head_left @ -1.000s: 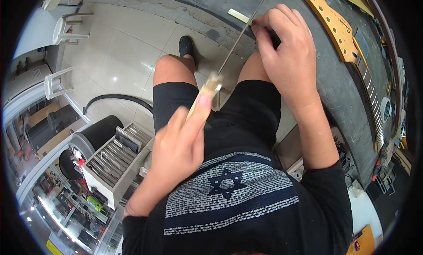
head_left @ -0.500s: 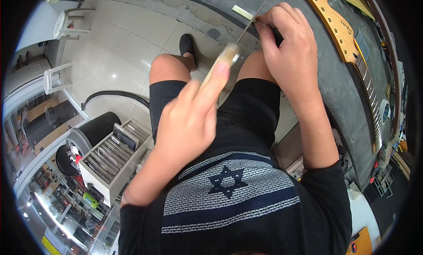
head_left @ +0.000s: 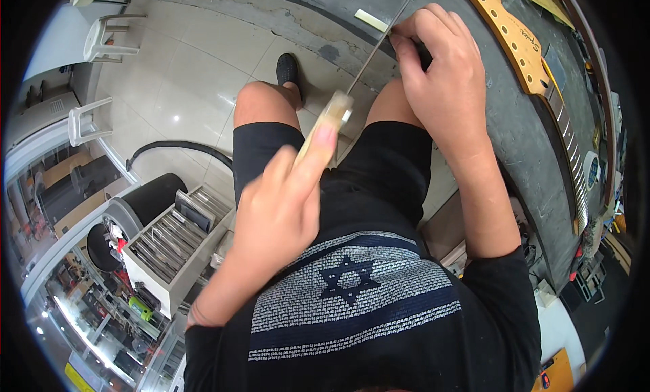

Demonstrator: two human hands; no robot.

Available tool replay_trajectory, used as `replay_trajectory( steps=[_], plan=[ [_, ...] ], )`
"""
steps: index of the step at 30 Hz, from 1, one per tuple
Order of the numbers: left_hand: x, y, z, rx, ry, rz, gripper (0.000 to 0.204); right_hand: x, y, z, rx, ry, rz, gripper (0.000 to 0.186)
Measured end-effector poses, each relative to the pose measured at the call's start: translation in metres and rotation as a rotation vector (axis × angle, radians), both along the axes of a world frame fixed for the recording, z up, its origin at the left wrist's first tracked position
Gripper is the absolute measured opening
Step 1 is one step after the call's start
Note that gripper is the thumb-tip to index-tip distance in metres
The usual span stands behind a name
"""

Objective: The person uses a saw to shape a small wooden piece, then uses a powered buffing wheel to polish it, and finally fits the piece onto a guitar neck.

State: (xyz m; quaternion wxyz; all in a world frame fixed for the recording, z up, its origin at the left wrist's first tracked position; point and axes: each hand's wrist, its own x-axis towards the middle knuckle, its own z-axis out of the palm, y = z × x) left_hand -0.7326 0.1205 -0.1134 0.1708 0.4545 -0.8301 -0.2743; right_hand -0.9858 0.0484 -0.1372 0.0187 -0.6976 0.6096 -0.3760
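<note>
My left hand is closed around the pale wooden handle of a thin file, slightly blurred by motion. The file's slender metal blade slants up and away to the right, passing close by my right fingertips. At the bench edge, my right hand is closed with thumb and forefinger pinched at the near end of a small cream-coloured strip. Most of the strip shows to the left of the blade; the end at my fingers is hidden. Blade and strip cross there, though the exact contact is too small to see.
A guitar neck with a fretted fingerboard lies along the grey bench on the right. At left stand a box of metal files, a black hose and white stools. My knees are under the file.
My left hand has drawn the file back toward me, down and to the left. My right hand and the strip have stayed almost in place.
</note>
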Motion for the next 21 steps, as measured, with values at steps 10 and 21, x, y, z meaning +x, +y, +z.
replay_trajectory(
  steps=[10, 21],
  plan=[
    [-0.001, -0.002, -0.008, -0.087, 0.109, -0.013, 0.069, 0.002, 0.001, -0.002, 0.013, -0.020, -0.009, 0.010],
    [0.008, 0.009, 0.001, 0.012, 0.025, 0.027, 0.071, 0.003, 0.001, 0.000, 0.041, 0.012, -0.023, 0.011]
  ],
)
